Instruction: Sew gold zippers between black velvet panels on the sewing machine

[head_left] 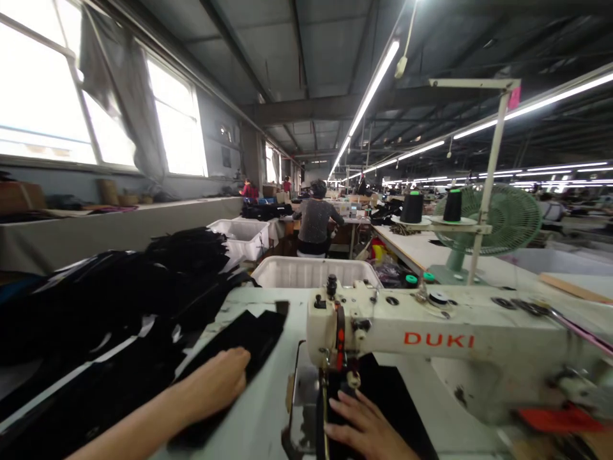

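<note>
A white sewing machine (pixel 383 332) marked DUKI stands on the pale table. Under its needle area and arm lies black fabric (pixel 393 390). My right hand (pixel 366 425) rests flat on that fabric, fingers spread, just in front of the presser foot. Left of the machine, my left hand (pixel 230 374) has its fingers curled down at a separate black cloth piece (pixel 258 329), which lies slanted on the table. Its fingertips are bent inward against the cloth.
Large piles of black fabric (pixel 119 287) fill the left side. A white bin (pixel 311 271) stands behind the machine, with another bin (pixel 244 237) beyond it. Thread cones (pixel 412 208) and a green fan (pixel 507 217) are at right. A person (pixel 313 220) sits ahead, back turned.
</note>
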`<control>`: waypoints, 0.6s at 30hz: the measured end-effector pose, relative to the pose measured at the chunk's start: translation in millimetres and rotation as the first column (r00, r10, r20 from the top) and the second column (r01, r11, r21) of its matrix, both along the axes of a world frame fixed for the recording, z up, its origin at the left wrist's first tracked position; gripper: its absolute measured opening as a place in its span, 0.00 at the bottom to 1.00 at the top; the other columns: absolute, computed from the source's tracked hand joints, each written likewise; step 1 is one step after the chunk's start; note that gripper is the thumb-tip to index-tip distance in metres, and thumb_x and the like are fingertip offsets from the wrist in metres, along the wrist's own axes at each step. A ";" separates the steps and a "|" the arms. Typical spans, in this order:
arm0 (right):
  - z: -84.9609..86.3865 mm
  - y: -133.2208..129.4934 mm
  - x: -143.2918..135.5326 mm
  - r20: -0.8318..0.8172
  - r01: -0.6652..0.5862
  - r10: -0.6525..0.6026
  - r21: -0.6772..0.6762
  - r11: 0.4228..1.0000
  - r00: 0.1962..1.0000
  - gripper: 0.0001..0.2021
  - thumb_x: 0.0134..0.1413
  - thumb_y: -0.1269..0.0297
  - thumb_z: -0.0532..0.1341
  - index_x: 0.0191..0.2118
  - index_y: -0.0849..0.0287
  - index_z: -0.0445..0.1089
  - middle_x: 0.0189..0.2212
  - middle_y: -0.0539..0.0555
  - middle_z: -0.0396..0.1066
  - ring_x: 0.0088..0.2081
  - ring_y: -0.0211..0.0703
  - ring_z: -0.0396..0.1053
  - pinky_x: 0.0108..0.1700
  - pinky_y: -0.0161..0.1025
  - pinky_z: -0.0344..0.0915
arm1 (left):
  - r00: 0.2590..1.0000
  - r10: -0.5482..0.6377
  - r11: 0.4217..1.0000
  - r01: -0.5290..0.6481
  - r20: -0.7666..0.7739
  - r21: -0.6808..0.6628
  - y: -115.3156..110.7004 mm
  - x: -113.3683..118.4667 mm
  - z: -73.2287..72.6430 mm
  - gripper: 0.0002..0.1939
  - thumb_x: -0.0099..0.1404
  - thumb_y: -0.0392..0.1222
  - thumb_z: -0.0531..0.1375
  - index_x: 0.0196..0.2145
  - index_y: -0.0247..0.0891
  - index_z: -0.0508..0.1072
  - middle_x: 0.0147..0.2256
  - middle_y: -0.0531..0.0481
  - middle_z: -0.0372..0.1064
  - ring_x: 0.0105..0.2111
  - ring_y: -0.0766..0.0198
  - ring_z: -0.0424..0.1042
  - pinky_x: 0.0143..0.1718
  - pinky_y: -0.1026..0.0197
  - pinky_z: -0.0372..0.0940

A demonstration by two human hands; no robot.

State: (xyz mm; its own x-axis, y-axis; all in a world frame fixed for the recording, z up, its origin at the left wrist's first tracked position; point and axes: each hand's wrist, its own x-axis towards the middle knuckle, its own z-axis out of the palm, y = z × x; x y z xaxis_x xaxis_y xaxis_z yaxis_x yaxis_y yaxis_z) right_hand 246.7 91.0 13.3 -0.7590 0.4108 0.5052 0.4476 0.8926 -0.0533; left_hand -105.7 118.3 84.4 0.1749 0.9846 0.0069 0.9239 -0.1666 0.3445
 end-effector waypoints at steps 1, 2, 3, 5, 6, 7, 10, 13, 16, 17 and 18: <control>5.3 -7.3 1.2 0.014 0.010 -0.009 -0.061 0.998 1.000 0.23 0.53 0.71 0.65 0.55 0.48 0.71 0.55 0.51 0.72 0.56 0.47 0.70 0.56 0.46 0.70 | 0.997 -0.074 0.993 0.077 0.033 -0.087 -20.3 25.4 -12.7 0.08 0.66 0.44 0.63 0.33 0.37 0.73 0.35 0.50 0.73 0.38 0.59 0.74 0.45 0.51 0.69; 11.4 -15.8 1.9 0.020 0.025 -0.022 -0.123 0.992 1.000 0.24 0.52 0.74 0.64 0.55 0.50 0.70 0.57 0.53 0.71 0.59 0.48 0.67 0.59 0.49 0.66 | 0.990 -0.116 0.981 0.127 0.077 -0.148 -39.7 48.2 -23.5 0.07 0.65 0.42 0.62 0.30 0.41 0.71 0.34 0.50 0.73 0.38 0.57 0.74 0.44 0.53 0.68; 17.7 -24.6 2.1 0.025 0.048 -0.044 -0.188 0.981 0.999 0.25 0.51 0.75 0.62 0.56 0.52 0.70 0.58 0.54 0.69 0.60 0.48 0.65 0.61 0.52 0.63 | 0.983 -0.134 0.966 0.157 0.125 -0.204 -56.8 67.7 -32.2 0.07 0.65 0.42 0.59 0.28 0.42 0.69 0.33 0.49 0.73 0.37 0.56 0.74 0.42 0.54 0.69; 28.9 -40.1 1.1 0.025 0.085 -0.082 -0.293 0.952 0.996 0.25 0.51 0.77 0.60 0.56 0.53 0.70 0.58 0.55 0.69 0.62 0.47 0.62 0.63 0.54 0.59 | 0.965 -0.127 0.928 0.198 0.231 -0.317 -81.1 95.9 -43.8 0.11 0.66 0.46 0.53 0.26 0.43 0.63 0.29 0.49 0.73 0.31 0.57 0.76 0.32 0.58 0.69; 32.8 -45.7 0.2 0.018 0.099 -0.098 -0.332 0.938 0.995 0.25 0.52 0.77 0.60 0.56 0.54 0.70 0.59 0.55 0.68 0.63 0.47 0.62 0.63 0.55 0.58 | 0.954 -0.107 0.905 0.210 0.281 -0.369 -87.9 105.1 -47.1 0.13 0.67 0.49 0.50 0.26 0.43 0.60 0.26 0.50 0.72 0.26 0.58 0.76 0.27 0.61 0.68; 35.3 -49.6 -0.9 0.009 0.110 -0.114 -0.364 0.925 0.993 0.23 0.54 0.76 0.60 0.56 0.54 0.71 0.59 0.55 0.68 0.63 0.47 0.61 0.64 0.55 0.57 | 0.942 -0.085 0.884 0.222 0.324 -0.412 -92.0 111.5 -49.0 0.15 0.68 0.52 0.48 0.27 0.43 0.58 0.24 0.51 0.71 0.22 0.59 0.75 0.22 0.63 0.66; 35.3 -53.2 -5.6 -0.001 0.137 -0.153 -0.434 0.890 0.988 0.19 0.60 0.74 0.60 0.55 0.52 0.71 0.58 0.53 0.69 0.63 0.46 0.61 0.65 0.55 0.54 | 0.914 -0.060 0.852 0.257 0.402 -0.457 -94.8 118.7 -46.8 0.20 0.68 0.61 0.45 0.28 0.44 0.56 0.19 0.55 0.67 0.15 0.62 0.70 0.14 0.65 0.61; 30.2 -52.2 -11.9 0.007 0.182 -0.202 -0.460 0.869 0.979 0.16 0.63 0.69 0.60 0.55 0.52 0.71 0.58 0.52 0.70 0.62 0.47 0.62 0.66 0.56 0.53 | 0.908 -0.093 0.896 0.256 0.409 -0.364 -93.4 116.2 -39.4 0.23 0.68 0.63 0.48 0.28 0.42 0.62 0.23 0.52 0.68 0.22 0.60 0.73 0.24 0.62 0.69; 27.7 -54.4 -16.0 0.007 0.202 -0.222 -0.442 0.874 0.975 0.16 0.64 0.65 0.61 0.57 0.52 0.70 0.58 0.52 0.70 0.61 0.48 0.63 0.67 0.54 0.53 | 0.915 -0.215 0.953 0.273 0.342 -0.132 -89.7 110.6 -42.7 0.20 0.71 0.59 0.50 0.32 0.44 0.71 0.41 0.47 0.73 0.44 0.52 0.74 0.49 0.50 0.70; 27.5 -56.1 -16.2 0.009 0.204 -0.222 -0.436 0.876 0.975 0.17 0.64 0.65 0.61 0.57 0.51 0.69 0.58 0.52 0.70 0.61 0.47 0.64 0.67 0.54 0.53 | 0.918 -0.247 0.961 0.274 0.310 -0.046 -88.3 108.7 -48.3 0.18 0.72 0.57 0.50 0.35 0.46 0.72 0.47 0.47 0.71 0.50 0.50 0.71 0.55 0.47 0.67; 27.4 -57.9 -15.8 0.015 0.205 -0.220 -0.431 0.879 0.975 0.18 0.64 0.66 0.61 0.58 0.50 0.69 0.58 0.51 0.70 0.61 0.47 0.64 0.67 0.53 0.53 | 0.922 -0.267 0.963 0.267 0.279 0.038 -87.4 107.0 -55.8 0.16 0.73 0.54 0.50 0.37 0.47 0.73 0.52 0.48 0.70 0.55 0.49 0.69 0.58 0.45 0.65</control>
